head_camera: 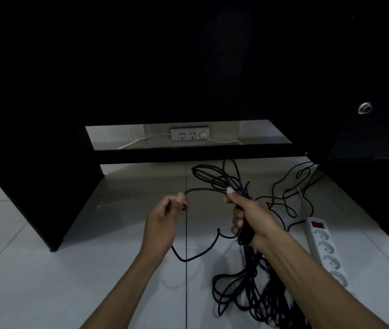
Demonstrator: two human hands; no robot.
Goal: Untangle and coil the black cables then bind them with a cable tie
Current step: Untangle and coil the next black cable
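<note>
My right hand (250, 216) is closed around a bundle of black cables (243, 288). Loops stick out above the fist toward the desk, and a tangled mass hangs below it down to the floor. My left hand (165, 218) pinches one black strand between thumb and fingers. That strand arcs from the left fingertips across to the bundle at my right thumb, and a loose length droops below the left wrist. A thinner black cable (290, 191) lies in loose curls on the tiles to the right. I see no cable tie.
A black desk (46, 186) stands over the white tiled floor, its side panels left and right. A white power strip (326, 250) lies on the floor at the right. A wall socket strip (189, 134) with white cords shows under the desk.
</note>
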